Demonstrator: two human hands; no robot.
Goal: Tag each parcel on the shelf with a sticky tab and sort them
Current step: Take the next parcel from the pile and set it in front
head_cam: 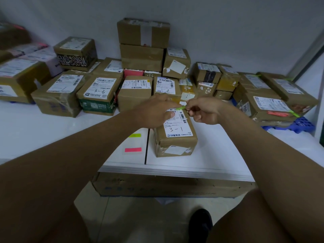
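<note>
A brown cardboard parcel [175,135] with a white label marked "3-1" stands on the white board [210,155] in front of me. My left hand [156,111] rests on the parcel's far top, thumb pressing its label. My right hand [203,110] pinches a green sticky tab [181,107] just above the parcel's far edge; the tab's other end meets my left fingertips. A sheet with a yellow-green tab [134,135] and a pink tab [133,149] lies on the board left of the parcel.
Many taped parcels [101,95] crowd the white shelf behind, some stacked up to three high [142,44] against the wall. Parcels at right [273,106] carry green tabs and sit on a blue crate [303,124]. A flat carton [175,188] lies under the board.
</note>
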